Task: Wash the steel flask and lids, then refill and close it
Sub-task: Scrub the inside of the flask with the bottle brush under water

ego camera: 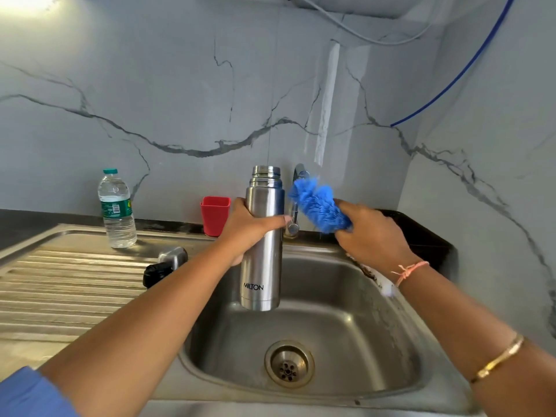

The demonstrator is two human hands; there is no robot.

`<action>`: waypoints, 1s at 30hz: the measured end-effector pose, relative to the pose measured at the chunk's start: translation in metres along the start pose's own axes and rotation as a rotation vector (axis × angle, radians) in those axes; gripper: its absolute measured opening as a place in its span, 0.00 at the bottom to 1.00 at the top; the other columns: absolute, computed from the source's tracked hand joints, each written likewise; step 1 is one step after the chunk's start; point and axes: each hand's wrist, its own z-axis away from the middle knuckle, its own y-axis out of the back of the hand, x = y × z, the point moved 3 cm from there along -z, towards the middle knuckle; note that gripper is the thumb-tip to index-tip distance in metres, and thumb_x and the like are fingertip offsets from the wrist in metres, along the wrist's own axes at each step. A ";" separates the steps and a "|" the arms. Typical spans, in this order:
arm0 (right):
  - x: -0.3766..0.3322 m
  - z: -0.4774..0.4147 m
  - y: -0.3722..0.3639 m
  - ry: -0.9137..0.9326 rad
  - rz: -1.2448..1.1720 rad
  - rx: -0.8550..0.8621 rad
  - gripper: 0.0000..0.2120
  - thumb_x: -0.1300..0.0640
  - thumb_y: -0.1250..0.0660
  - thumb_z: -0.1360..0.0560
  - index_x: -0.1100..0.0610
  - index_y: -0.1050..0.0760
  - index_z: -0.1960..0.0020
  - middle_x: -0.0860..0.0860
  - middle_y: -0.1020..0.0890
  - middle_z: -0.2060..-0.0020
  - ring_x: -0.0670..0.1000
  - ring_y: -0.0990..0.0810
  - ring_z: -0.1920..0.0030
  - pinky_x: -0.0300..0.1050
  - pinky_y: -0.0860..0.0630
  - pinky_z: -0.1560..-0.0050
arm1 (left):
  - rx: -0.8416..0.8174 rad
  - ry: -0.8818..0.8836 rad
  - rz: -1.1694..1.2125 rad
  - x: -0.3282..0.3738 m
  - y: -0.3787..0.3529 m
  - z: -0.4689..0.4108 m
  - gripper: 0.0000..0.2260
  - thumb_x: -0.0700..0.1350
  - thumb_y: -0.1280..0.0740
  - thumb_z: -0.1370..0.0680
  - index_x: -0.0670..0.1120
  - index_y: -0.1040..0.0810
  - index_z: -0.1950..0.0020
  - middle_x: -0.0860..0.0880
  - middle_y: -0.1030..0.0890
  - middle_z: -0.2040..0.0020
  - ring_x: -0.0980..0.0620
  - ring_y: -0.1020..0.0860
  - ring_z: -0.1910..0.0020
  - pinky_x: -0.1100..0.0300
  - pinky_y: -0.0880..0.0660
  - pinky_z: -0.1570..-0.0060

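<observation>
Head view: the steel flask (261,242) stands upright in the middle of the frame, held over the sink (400,299) with its base clear of the basin. Its open threaded mouth is at the top. The left hand (249,227) wraps round the upper body, fingers curled across the front. Just right of the flask's shoulder, the right hand (370,233) grips the blue bottle brush (319,206). The bristle head slants up and left towards the neck, beside the flask and slightly below the mouth, not above it. By my reading, the brush must rise over the rim and swing into line with the flask's vertical axis before it can go in.

The steel cap (173,256) and black inner lid (156,273) lie on the draining board at centre left. The brush handle is buried in the right fist, and the tap (296,203) is mostly covered by brush and flask. Whether water is running and what is inside the flask cannot be seen
</observation>
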 end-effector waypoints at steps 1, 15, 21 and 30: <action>0.003 -0.001 -0.003 -0.029 -0.111 -0.032 0.19 0.55 0.37 0.25 0.48 0.30 0.35 0.52 0.21 0.48 0.56 0.22 0.49 0.47 0.28 0.53 | -0.010 0.021 0.019 0.000 0.001 0.001 0.39 0.57 0.21 0.40 0.48 0.35 0.37 0.48 0.23 0.44 0.50 0.22 0.49 0.55 0.24 0.57; -0.056 -0.045 -0.043 -0.022 -0.265 -0.257 0.23 0.47 0.30 0.29 0.55 0.34 0.41 0.51 0.25 0.53 0.50 0.24 0.56 0.42 0.28 0.61 | 0.252 0.167 0.520 -0.044 0.043 0.008 0.23 0.57 0.28 0.29 0.50 0.33 0.41 0.48 0.22 0.49 0.50 0.22 0.52 0.54 0.24 0.57; -0.107 -0.102 -0.063 0.090 0.088 -0.204 0.32 0.50 0.34 0.28 0.57 0.46 0.31 0.58 0.33 0.41 0.61 0.25 0.47 0.50 0.30 0.57 | 0.279 0.225 0.609 -0.056 0.062 -0.004 0.24 0.58 0.29 0.29 0.50 0.33 0.40 0.48 0.22 0.49 0.49 0.23 0.49 0.50 0.26 0.46; -0.163 -0.190 -0.106 0.429 0.767 0.095 0.14 0.59 0.41 0.22 0.57 0.30 0.36 0.55 0.25 0.43 0.59 0.25 0.43 0.55 0.33 0.42 | 0.268 0.266 0.604 -0.059 0.085 -0.028 0.24 0.52 0.27 0.29 0.47 0.32 0.39 0.48 0.23 0.53 0.50 0.24 0.57 0.50 0.26 0.44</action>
